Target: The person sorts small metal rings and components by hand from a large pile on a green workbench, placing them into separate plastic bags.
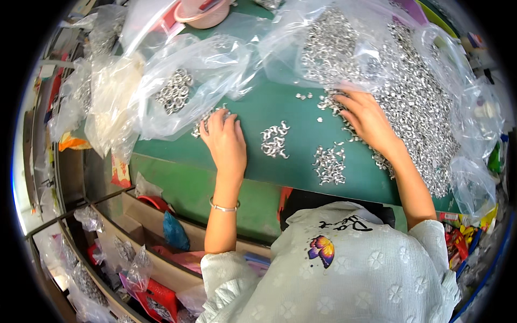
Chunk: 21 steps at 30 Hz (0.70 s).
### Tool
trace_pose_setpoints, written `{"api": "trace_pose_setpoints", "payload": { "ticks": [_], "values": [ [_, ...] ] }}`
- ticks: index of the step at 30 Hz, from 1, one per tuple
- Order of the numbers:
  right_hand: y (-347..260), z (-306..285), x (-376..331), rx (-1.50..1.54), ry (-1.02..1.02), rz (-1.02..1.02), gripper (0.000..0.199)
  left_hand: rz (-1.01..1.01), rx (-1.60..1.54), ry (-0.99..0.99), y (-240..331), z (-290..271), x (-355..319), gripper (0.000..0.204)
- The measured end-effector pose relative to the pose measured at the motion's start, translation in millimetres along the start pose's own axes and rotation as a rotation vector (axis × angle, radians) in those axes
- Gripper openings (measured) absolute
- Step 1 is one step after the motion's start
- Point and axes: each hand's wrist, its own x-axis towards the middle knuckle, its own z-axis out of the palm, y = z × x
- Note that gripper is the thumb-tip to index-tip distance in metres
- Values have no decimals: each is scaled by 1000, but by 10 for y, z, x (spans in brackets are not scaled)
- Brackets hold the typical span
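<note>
My left hand (225, 141) lies over a small pile of silvery metal pieces (202, 125), fingers apart, the tips touching the pile and partly hiding it. My right hand (368, 121) reaches to the near-left edge of a large heap of small silvery metal parts (417, 102). Its fingers are stretched and spread among loose parts (329, 102), and nothing shows gripped in them. Between my hands sit a small pile of curved, hook-like metal pieces (275, 141) and, nearer me, another small pile of metal pieces (329, 164). A few stray bits (304, 96) lie left of my right fingertips.
All this rests on a green tabletop (258, 102). A clear plastic bag (207, 59) with silvery rings (175, 91) lies at the left, and more clear plastic (344, 48) covers the heap's far part. A pink basin (203, 15) stands at the back. Open wooden compartments (134, 215) sit below left.
</note>
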Motion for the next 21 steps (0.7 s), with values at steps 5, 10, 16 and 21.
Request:
{"api": "trace_pose_setpoints", "payload": {
  "ticks": [5,10,16,21],
  "values": [
    [-65,-215,-353,-48,-105,-15,26,115,-369,-158,688,-107,-137,24],
    [-33,-7,-340,-89,29,-21,21,287,-543,-346,1133,53,-157,26],
    [-27,-151,-535,-54,47,7,24,307,-558,-386,1268,270,-25,24],
    [-61,-22,-629,-103,25,-5,25,336,-585,-423,1439,410,-11,23]
  ]
}}
